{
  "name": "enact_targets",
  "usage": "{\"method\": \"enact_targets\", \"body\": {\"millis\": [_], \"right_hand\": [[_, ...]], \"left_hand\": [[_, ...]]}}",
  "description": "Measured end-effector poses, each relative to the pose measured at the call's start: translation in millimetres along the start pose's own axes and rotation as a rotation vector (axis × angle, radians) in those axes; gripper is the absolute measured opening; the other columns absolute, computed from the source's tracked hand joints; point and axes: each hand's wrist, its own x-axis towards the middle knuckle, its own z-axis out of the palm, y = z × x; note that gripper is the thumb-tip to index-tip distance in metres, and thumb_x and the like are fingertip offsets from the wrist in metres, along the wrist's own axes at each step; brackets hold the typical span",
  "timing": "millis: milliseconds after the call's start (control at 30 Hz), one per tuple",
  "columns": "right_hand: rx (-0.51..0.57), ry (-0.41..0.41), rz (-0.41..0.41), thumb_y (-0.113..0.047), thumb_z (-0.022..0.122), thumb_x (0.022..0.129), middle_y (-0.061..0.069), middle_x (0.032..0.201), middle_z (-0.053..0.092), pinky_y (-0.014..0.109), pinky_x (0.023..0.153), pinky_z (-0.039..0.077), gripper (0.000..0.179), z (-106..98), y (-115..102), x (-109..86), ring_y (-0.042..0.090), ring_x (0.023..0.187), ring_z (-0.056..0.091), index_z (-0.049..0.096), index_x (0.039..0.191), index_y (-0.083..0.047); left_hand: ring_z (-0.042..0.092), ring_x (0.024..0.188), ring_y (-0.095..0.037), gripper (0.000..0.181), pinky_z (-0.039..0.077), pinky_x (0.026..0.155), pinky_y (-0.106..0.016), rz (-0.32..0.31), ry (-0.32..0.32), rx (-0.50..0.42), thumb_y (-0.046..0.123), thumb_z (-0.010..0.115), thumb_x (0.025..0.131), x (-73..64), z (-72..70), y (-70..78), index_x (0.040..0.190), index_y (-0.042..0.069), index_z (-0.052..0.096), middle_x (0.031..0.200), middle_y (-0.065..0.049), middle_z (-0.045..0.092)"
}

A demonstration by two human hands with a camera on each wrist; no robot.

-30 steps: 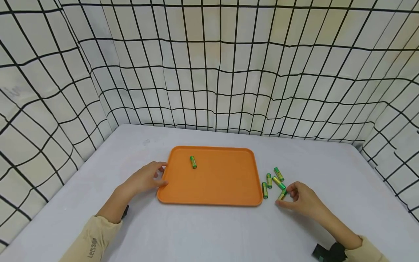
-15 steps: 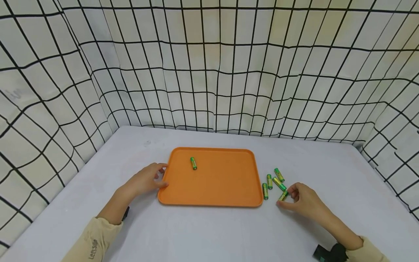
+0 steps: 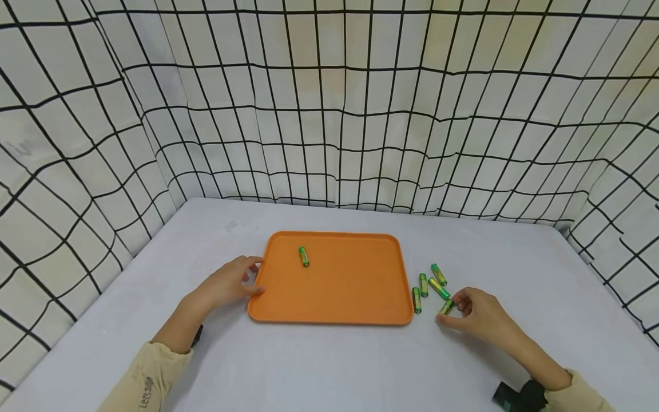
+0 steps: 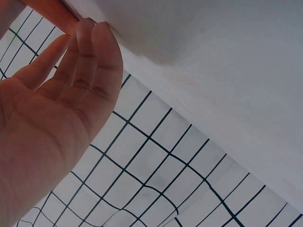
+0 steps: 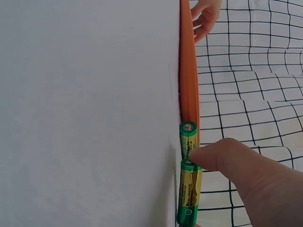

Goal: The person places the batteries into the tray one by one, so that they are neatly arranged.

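Observation:
In the head view an orange tray (image 3: pixel 340 280) lies on the white table. My left hand (image 3: pixel 226 281) rests against its left edge, thumb and fingers spread apart along the rim. In the left wrist view that hand's fingertips (image 4: pixel 85 28) touch the tray's side. My right hand (image 3: pixel 479 313) is to the right of the tray and pinches a green-and-yellow battery (image 3: pixel 446 307) by its ends between thumb and finger. The right wrist view shows this battery (image 5: pixel 190 194) close up, the thumb at its near end. One battery (image 3: pixel 304 257) lies on the tray, towards its upper left.
Several loose batteries (image 3: pixel 439 288) lie between the tray's right side and my right hand; one battery (image 3: pixel 416 300) is close beside the tray rim. A white wall with black netting (image 3: pixel 329 114) encloses the table's back and sides.
The head view has shifted slightly. Both hands, the tray and the batteries stay almost in place; the pinched battery has barely moved.

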Motion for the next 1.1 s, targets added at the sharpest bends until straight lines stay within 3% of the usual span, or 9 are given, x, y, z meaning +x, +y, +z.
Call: {"method": "enact_targets", "body": {"millis": [600, 1100], "right_hand": [[0.061, 0.003, 0.025, -0.032, 0.082, 0.076, 0.002, 0.079, 0.056, 0.023, 0.059, 0.044, 0.044, -4.5, -2.6, -0.1, 0.015, 0.073, 0.052, 0.061, 0.095, 0.001], [0.066, 0.085, -0.010, -0.036, 0.081, 0.078, 0.002, 0.083, 0.059, 0.023, 0.056, 0.043, 0.046, -5.9, -8.6, 8.0, 0.013, 0.073, 0.053, 0.063, 0.099, 0.000]], "left_hand": [[0.057, 0.101, -0.031, 0.066, 0.047, 0.088, -0.050, 0.004, 0.000, 0.003, 0.025, 0.075, 0.086, 0.4, 0.0, -0.9, 0.137, -0.005, 0.046, 0.116, -0.017, 0.058], [0.056, 0.098, -0.029, 0.067, 0.048, 0.087, -0.048, -0.008, -0.004, 0.005, 0.026, 0.075, 0.086, -1.2, -0.7, 0.3, 0.138, -0.004, 0.046, 0.116, -0.017, 0.058]]}}
